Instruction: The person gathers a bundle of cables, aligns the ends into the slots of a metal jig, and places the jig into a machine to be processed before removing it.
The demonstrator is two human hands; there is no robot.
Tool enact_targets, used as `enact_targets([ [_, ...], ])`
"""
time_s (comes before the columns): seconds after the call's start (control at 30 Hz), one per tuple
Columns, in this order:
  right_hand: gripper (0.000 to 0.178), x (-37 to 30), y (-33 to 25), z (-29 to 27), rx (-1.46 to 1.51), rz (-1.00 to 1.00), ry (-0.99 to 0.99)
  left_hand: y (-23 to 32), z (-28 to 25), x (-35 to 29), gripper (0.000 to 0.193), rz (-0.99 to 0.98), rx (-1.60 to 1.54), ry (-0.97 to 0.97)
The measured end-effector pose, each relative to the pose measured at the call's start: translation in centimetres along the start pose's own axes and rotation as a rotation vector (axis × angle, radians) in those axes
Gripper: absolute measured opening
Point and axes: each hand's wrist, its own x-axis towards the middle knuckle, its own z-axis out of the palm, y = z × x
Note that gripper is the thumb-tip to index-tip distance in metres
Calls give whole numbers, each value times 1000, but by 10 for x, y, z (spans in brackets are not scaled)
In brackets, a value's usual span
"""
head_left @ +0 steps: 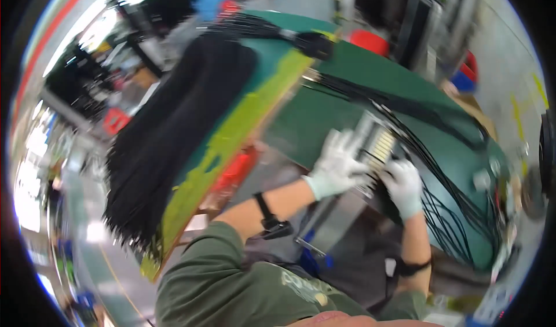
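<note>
My white-gloved left hand [339, 165] lies by the left side of a small metal fixture [381, 143] with a row of pale yellow slots. Its fingers are stretched out and its thumb reaches toward the fixture's near end. At the right of that end, my gloved right hand [403, 187] has its fingers curled together. What they pinch is too blurred to make out. Dark strands show between the two hands. Black cables [446, 182] run past the right hand along the green table [359, 66].
A thick bundle of black cables [179, 118] lies on the left, beside a yellow-green board edge [243, 136]. More black cables [417, 110] stretch across the far side. Beyond the table stands a red stool [369, 42]. A grey wall [504, 49] rises at right.
</note>
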Motion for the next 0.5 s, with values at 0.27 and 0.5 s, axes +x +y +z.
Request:
enact_targets([
  [0.27,13,5,13,-13,-236,210,-176,2,21,0,21,-46,-134,231],
  [0.5,14,10,8,-27,-7,94,-118,-14,11,5,23,-265,-279,430],
])
